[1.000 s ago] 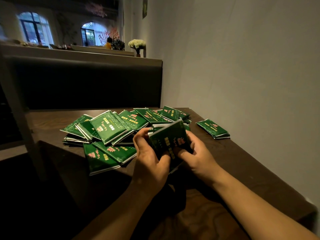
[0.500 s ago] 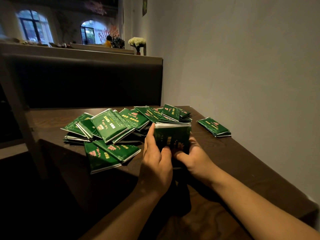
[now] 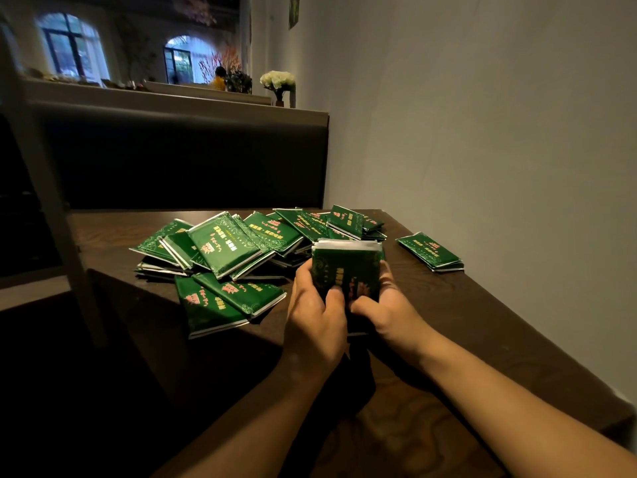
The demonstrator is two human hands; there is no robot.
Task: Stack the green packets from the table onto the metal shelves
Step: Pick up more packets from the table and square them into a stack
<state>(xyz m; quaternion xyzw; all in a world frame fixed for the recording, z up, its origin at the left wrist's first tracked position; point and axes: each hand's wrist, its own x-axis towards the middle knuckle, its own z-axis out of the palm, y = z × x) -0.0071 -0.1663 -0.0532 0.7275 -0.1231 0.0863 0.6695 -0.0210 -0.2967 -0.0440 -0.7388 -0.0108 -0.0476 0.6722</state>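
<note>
A dark wood-grain table (image 3: 489, 326) meets a plain pale wall (image 3: 499, 125). Glossy green packets (image 3: 227, 250) sprawl across it, flat and rectangular. My left hand (image 3: 315, 315) and right hand (image 3: 389, 310) clasp 1 squared bundle of packets (image 3: 346, 267) upright between them.

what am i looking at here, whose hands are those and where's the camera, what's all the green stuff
There is no machine here: these are a person's two bare hands. The one picture comes from a wide-angle camera worn on that person's head, looking forward and down, so the arms reach in from the bottom edge.

The left hand and right hand together grip a bundle of green packets, held upright, one hand on each side.

Behind it, on the dark wooden table, lies a loose pile of the same packets, overlapping at all angles. A small separate stack sits to the right, near the wall. No metal shelves can be clearly made out in this view.
</note>
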